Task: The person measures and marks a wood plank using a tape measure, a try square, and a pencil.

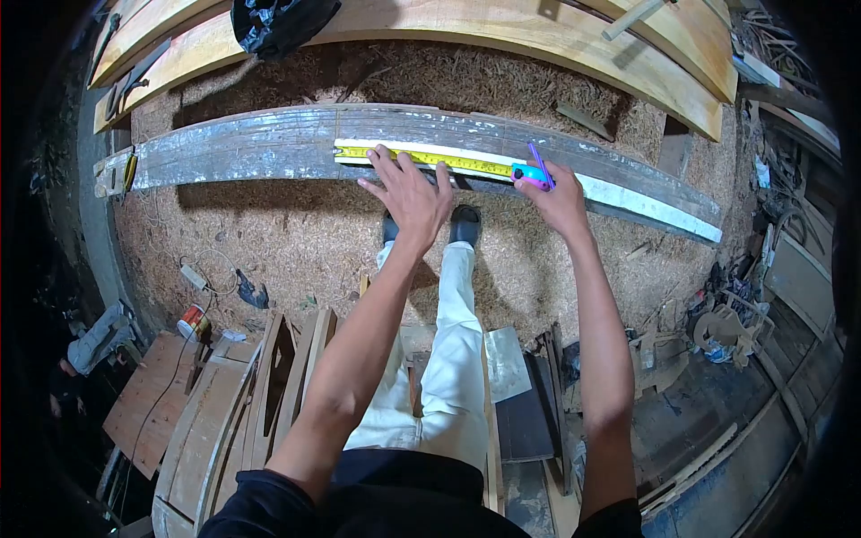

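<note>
1 curled right grip (565, 201) holds tape measure (529, 173).

Upper garment: a dark shirt (404, 498), near black, plain across the visible front. The left sleeve (260, 504) and right sleeve (615, 520) are short, each ending above the elbow. Forearms, left hand (408, 199) and right hand (560, 204) are bare. Lower garment: long off-white trousers (455, 359), creased at the knees and thighs. Footwear: dark, round-toed shoes (465, 222), the left one partly hidden.
</note>
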The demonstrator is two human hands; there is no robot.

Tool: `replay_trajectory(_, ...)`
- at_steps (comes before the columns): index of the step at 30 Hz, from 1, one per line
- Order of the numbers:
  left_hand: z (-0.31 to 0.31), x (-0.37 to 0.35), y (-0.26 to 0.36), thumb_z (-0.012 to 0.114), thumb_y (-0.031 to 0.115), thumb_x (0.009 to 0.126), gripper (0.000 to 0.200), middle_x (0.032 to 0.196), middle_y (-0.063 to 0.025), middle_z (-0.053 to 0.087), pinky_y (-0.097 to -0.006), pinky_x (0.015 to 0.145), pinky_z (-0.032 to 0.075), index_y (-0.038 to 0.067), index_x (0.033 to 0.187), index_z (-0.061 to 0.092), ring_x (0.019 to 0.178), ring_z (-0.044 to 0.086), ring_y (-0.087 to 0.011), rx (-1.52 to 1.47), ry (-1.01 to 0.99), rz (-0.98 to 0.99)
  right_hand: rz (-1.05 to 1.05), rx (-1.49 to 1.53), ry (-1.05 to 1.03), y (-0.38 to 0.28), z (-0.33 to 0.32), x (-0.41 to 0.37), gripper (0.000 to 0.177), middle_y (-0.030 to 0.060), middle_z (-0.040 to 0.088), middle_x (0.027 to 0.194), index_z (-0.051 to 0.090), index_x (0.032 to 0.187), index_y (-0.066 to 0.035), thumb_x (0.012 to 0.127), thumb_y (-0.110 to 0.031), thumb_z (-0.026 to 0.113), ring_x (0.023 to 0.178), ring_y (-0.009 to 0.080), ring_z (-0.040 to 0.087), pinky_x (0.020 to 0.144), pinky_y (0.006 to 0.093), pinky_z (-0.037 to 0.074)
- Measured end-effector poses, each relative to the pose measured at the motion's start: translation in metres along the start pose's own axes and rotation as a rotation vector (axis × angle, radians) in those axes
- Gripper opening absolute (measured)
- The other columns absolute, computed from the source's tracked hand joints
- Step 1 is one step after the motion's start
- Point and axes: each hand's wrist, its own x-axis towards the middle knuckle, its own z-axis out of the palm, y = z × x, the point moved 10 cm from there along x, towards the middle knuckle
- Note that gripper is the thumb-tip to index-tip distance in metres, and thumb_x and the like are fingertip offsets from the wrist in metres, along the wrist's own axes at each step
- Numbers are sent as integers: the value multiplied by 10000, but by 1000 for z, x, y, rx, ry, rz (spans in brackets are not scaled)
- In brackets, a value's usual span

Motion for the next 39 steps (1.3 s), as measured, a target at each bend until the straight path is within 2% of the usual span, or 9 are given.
replay_trajectory(2,-1,1,-5,555,335,879,552,1460,-345,259,-727,1072,65,-92,1216,459,1426,129,-466,-48,-26,-15,-2,-2,-2,0,-1,0,439,181,607,1015,677,1109,-86,740,-296,789,958,343,613,876,405,474)
replay_trajectory(5,-5,0,-9,560,322,892,479,1439,-311,293,-737,1060,96,-53,1184,502,1412,183,-456,-46,-4,-9,28,31,-23,6,3,1,441,185,603,1029,675,1115,-84,742,-288,789,974,345,612,886,403,471)
replay_trajectory(9,-11,-2,-9,574,348,888,501,1426,-307,308,-741,1053,111,-43,1194,501,1407,195,-459,-34,-13,13,13,26,5,3,0,-1,449,187,601,1039,673,1122,-83,741,-290,791,982,347,613,891,404,470)
replay_trajectory(12,-8,-4,-7,578,473,872,674,1486,-315,252,-741,1053,119,-62,1266,469,1432,143,-441,0,-46,56,29,26,1,1,-1,-3,452,188,601,1040,674,1125,-85,740,-289,793,986,348,614,897,404,469)
replay_trajectory(15,-4,-8,-2,569,543,862,775,1483,-329,241,-740,1051,121,-79,1305,439,1434,120,-452,55,17,76,26,3,13,0,-2,-4,451,190,600,1038,676,1124,-84,738,-286,794,983,347,615,898,404,469)
replay_trajectory(16,2,-6,-3,561,594,849,861,1491,-337,210,-739,1050,124,-95,1339,399,1437,87,-460,47,-40,38,26,13,11,0,-2,-5,450,193,600,1034,677,1121,-82,737,-285,794,983,349,614,899,405,469)
replay_trajectory(29,13,-1,-5,677,496,755,904,1523,-310,125,-737,1060,99,-92,1357,345,1452,-17,-437,-68,-81,-132,19,38,-7,2,-1,-2,441,184,588,1017,682,1112,-81,737,-287,794,978,345,609,897,404,473)
replay_trajectory(32,15,0,-4,670,515,757,935,1526,-315,109,-734,1063,87,-121,1353,330,1452,-29,-437,-74,-92,-131,16,26,-16,2,-1,-1,445,183,586,1026,681,1113,-77,739,-292,793,986,340,606,899,397,473)
replay_trajectory(39,26,0,4,638,736,675,1243,1509,-385,22,-743,1049,38,-211,1364,221,1436,-74,-478,-27,-217,-166,1,72,-23,6,1,1,447,181,582,1032,679,1115,-72,744,-294,792,986,338,605,899,400,474)
